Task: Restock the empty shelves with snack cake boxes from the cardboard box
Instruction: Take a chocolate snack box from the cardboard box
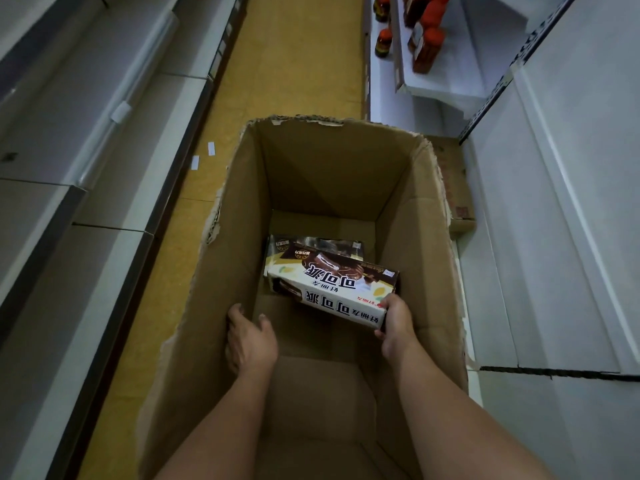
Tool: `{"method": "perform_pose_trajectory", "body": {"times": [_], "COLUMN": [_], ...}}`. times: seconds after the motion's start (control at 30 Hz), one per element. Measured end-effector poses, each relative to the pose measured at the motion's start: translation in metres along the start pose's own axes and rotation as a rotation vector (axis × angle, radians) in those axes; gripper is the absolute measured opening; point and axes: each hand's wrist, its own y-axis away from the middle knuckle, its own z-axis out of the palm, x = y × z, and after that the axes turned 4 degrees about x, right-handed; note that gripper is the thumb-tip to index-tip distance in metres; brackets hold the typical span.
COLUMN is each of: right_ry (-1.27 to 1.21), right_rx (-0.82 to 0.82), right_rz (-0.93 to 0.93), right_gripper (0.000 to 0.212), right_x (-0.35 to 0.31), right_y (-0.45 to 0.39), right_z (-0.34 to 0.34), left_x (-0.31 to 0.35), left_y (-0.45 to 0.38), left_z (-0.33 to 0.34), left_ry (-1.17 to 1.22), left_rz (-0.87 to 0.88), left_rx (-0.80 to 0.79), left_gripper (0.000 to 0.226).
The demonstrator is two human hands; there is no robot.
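While both my arms reach down into the tall cardboard box (239,271) standing on the yellow floor of the aisle, the grey shelves (86,140) to my left show nothing on their boards in this view, and I take those to be the ones I am to fill. To my right another run of white shelving (554,202) carries a few red-capped bottles (427,43) on its far end, and a flattened carton (457,188) lies on the floor just beside the big box.

Deep inside, near the bottom, I count two snack cake boxes. The upper snack cake box (339,289) lies tilted across the lower snack cake box (311,245), touching it, its printed front turned up toward me. My right hand (396,327) grips the near right corner of that upper box, thumb on top and fingers curled under the edge. My left hand (251,341) holds nothing; its fingers are loosely spread, hovering beside the left inner wall, apart from the box.

I judge I am at the picking step, with the carton nearly emptied. Next calls for lifting the gripped box clear of the high walls, perhaps steadying its far end with my free hand, then turning to a shelf and setting it down face out.
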Motion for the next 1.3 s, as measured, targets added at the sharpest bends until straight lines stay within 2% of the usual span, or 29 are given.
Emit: {"method": "perform_pose_trajectory", "body": {"times": [0.27,0.37,0.47,0.57,0.63,0.73,0.83,0.93,1.0,1.17,1.23,1.3], "right_ry": [0.024,-0.056,-0.16,-0.293,-0.334,-0.26,-0.044,0.175,0.249,0.285,0.344,0.337], "right_rx": [-0.042,-0.064,-0.122,-0.212,-0.274,-0.338,-0.392,-0.338,-0.282,-0.46,-0.417,-0.345], "right_rz": [0.009,0.044,0.08,0.136,0.155,0.169,0.178,0.07,-0.02,-0.055,-0.073,-0.095], "right_gripper": [0.034,0.039,0.051,0.043,0.035,0.026,0.033,0.048,0.062,0.068,0.067,0.068], "right_x": [0.008,0.004,0.0,-0.006,-0.009,-0.015,-0.021,-0.034,-0.05,-0.093,-0.093,-0.086], "right_y": [0.018,0.032,0.049,0.077,0.095,0.115,0.124,0.134,0.141,0.183,0.196,0.192], "right_z": [-0.006,0.003,0.013,0.016,0.013,0.001,-0.01,-0.016,-0.016,0.001,0.009,0.017], "left_x": [0.001,0.023,0.047,0.068,0.079,0.092,0.104,0.111,0.118,0.127,0.123,0.115], "left_y": [0.014,0.018,0.028,0.04,0.045,0.049,0.058,0.06,0.055,0.065,0.073,0.078], "left_z": [-0.005,-0.009,-0.011,-0.019,-0.026,-0.04,-0.06,-0.086,-0.108,-0.172,-0.185,-0.193], "left_ry": [0.042,0.146,0.372,0.518,0.592,0.665,0.619,0.613,0.565,0.36,0.378,0.414], "left_rz": [-0.09,-0.143,-0.169,-0.229,-0.237,-0.174,-0.154,-0.107,-0.053,0.053,0.014,0.009], "left_rx": [-0.08,-0.209,-0.367,-0.494,-0.548,-0.572,-0.48,-0.457,-0.531,-0.729,-0.743,-0.72], "left_gripper": [0.056,0.063,0.077,0.094,0.095,0.077,0.066,0.065,0.057,0.031,0.021,0.022]}}
